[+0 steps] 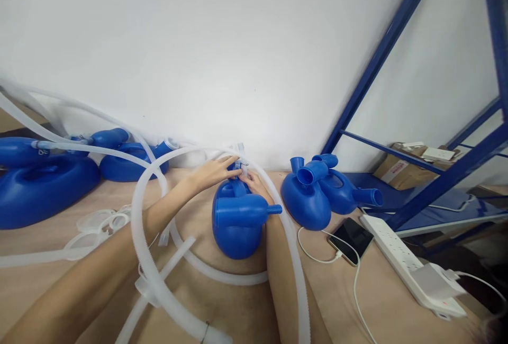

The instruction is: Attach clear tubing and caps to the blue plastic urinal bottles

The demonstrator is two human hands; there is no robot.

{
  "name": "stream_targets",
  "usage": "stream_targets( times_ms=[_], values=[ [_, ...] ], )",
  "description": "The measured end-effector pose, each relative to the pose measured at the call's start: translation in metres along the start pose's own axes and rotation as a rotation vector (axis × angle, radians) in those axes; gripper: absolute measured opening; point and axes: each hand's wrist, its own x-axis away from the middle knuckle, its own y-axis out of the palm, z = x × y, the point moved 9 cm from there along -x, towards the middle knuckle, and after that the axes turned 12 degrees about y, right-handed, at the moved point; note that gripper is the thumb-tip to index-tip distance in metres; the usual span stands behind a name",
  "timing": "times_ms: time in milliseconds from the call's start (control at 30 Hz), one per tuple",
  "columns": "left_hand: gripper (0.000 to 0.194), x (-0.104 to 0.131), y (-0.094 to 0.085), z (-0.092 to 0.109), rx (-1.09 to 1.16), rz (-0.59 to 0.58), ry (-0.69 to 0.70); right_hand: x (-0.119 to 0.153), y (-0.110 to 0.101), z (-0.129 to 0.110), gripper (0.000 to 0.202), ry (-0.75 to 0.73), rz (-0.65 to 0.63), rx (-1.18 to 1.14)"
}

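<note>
In the middle of the table stands a blue plastic urinal bottle (pixel 238 241), with a blue funnel-like piece (pixel 242 211) lying across its near side. My left hand (pixel 214 173) reaches over from the left, its fingers closed on the bottle's neck at the far end. From the right, my right hand (pixel 254 182) has its fingers pressed to the same neck, beside a small clear fitting (pixel 241 152) and what looks like a wire clip. Its fingertips are partly hidden. A looped translucent hose (pixel 138 217) arches around both forearms and the bottle.
More blue bottles stand at left (pixel 47 190) and right (pixel 305 204). Clear rings (pixel 95 222) lie near my left forearm. A phone (pixel 351 241) on a white cable and a power strip (pixel 408 264) are at right, beside a blue metal shelf (pixel 377 58) holding a cardboard box (pixel 405 166).
</note>
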Motion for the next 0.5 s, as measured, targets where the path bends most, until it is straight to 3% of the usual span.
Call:
stream_targets(
  times_ms=[167, 500],
  values=[
    [0.03, -0.011, -0.002, -0.003, 0.131, -0.057, -0.031, 0.002, 0.002, 0.001, 0.029, 0.012, -0.026, 0.004],
    [0.002, -0.017, -0.008, -0.021, 0.359, 0.006, -0.08, -0.018, 0.008, 0.012, 0.045, -0.027, -0.068, 0.035]
  ],
)
